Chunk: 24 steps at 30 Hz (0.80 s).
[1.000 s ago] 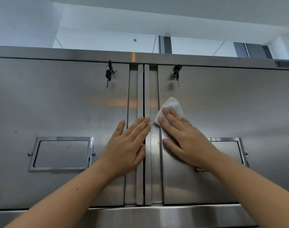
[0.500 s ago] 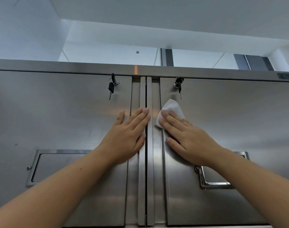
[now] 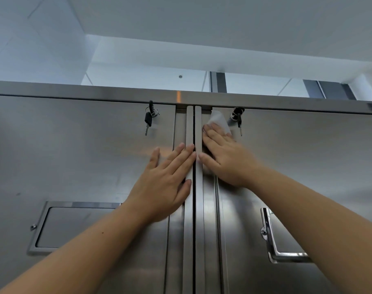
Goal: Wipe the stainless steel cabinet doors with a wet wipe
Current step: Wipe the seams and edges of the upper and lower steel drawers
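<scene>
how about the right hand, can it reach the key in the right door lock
Probably yes: the right hand, flat on the wipe, lies just beside the key, nothing between.

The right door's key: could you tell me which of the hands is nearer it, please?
Right. The right hand presses the wipe just left of the key; the left hand lies lower, on the left door.
</scene>
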Each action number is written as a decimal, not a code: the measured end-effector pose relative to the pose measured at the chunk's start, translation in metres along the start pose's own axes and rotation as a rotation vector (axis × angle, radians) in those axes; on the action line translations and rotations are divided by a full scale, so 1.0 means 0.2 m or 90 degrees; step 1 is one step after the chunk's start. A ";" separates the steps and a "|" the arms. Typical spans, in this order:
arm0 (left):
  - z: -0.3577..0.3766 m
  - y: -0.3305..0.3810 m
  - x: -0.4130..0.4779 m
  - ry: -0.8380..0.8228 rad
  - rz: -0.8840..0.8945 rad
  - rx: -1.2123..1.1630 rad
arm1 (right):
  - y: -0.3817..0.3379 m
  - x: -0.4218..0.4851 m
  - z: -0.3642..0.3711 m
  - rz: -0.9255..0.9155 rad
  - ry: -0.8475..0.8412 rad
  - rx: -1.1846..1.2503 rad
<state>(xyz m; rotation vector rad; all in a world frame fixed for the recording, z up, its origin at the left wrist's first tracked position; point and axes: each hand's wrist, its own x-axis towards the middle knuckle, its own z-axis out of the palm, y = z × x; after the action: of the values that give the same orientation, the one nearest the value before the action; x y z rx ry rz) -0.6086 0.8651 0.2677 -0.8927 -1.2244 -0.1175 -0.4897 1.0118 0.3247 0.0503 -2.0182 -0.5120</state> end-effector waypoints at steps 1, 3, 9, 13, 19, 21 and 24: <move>0.00 0.00 0.00 0.000 -0.001 0.002 | -0.01 -0.03 0.02 -0.008 0.013 -0.009; 0.00 0.00 0.00 -0.004 -0.002 0.004 | -0.02 -0.06 0.04 -0.009 0.021 -0.027; 0.00 0.00 -0.01 0.000 0.003 0.016 | -0.01 0.14 -0.06 0.073 0.002 0.029; 0.01 0.00 0.00 0.004 0.002 0.025 | 0.01 0.18 -0.09 0.078 0.006 0.059; 0.01 0.00 0.00 0.005 0.001 0.018 | -0.02 -0.03 0.01 0.029 0.017 0.019; 0.01 0.00 0.00 -0.002 0.001 0.018 | -0.02 -0.01 0.01 0.042 0.014 0.025; 0.01 0.00 0.00 -0.007 0.001 0.027 | -0.01 0.09 -0.01 0.072 0.014 0.033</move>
<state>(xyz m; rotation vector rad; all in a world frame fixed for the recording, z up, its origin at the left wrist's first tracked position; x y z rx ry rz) -0.6111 0.8657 0.2675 -0.8595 -1.2319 -0.0849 -0.4971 1.0049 0.3397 -0.0273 -1.9990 -0.3861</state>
